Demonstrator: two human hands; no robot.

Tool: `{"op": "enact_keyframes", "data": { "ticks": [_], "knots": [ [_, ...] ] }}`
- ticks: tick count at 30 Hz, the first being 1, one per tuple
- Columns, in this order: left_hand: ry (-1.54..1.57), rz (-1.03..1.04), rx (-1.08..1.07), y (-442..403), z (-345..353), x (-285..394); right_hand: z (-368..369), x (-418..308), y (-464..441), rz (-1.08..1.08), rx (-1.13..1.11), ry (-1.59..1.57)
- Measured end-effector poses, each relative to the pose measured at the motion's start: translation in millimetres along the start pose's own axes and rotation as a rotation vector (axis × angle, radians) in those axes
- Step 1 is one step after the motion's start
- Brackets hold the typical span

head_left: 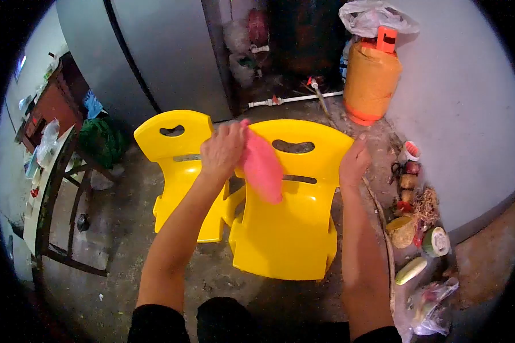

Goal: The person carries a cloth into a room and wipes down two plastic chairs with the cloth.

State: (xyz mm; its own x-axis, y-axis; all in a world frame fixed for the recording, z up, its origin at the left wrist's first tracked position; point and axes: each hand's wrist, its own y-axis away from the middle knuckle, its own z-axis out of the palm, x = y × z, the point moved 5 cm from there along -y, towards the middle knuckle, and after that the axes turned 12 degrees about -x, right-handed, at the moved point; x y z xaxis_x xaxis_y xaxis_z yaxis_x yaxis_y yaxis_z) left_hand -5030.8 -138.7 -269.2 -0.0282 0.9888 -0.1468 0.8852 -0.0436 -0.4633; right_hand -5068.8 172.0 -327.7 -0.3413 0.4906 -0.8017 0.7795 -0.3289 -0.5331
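Note:
Two yellow plastic chairs stand side by side on the floor. My left hand is closed on a pink cloth, which hangs down in front of the backrest of the right yellow chair. Around the right edge of that same backrest, my right hand is closed. The left yellow chair stands just beside it, partly behind my left forearm. Both backrests have an oval handle hole and a slot below it.
A grey cabinet stands behind the chairs. An orange gas cylinder is by the right wall, with a white pipe near it. Vegetables, including a pale gourd, lie along the right. A table is at the left.

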Motion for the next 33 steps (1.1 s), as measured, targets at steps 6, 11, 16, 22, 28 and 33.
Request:
{"op": "enact_keyframes", "data": {
  "ticks": [6,11,16,22,28,33],
  "knots": [
    [0.207,-0.386,-0.528,125.9,77.6,-66.5,4.5,-6.5,-3.6,-0.070,0.004,-0.065],
    [1.072,-0.457,-0.348,163.5,27.4,-25.1,-15.4,-30.7,26.8,-0.131,0.015,0.111],
    [1.395,-0.036,-0.380,159.8,-5.0,69.1,-1.8,-51.5,191.3,0.364,-0.570,-0.539],
    [0.994,0.092,-0.270,178.5,51.4,78.6,-46.0,-50.2,149.1,0.247,-0.179,-0.481],
    [0.552,0.264,-0.316,204.6,97.1,89.3,-18.2,-83.6,33.8,-0.596,-0.186,0.449],
    [0.515,0.306,-0.392,205.2,108.9,88.5,35.0,-19.8,68.4,-0.679,-0.249,0.808]
  ]
}}
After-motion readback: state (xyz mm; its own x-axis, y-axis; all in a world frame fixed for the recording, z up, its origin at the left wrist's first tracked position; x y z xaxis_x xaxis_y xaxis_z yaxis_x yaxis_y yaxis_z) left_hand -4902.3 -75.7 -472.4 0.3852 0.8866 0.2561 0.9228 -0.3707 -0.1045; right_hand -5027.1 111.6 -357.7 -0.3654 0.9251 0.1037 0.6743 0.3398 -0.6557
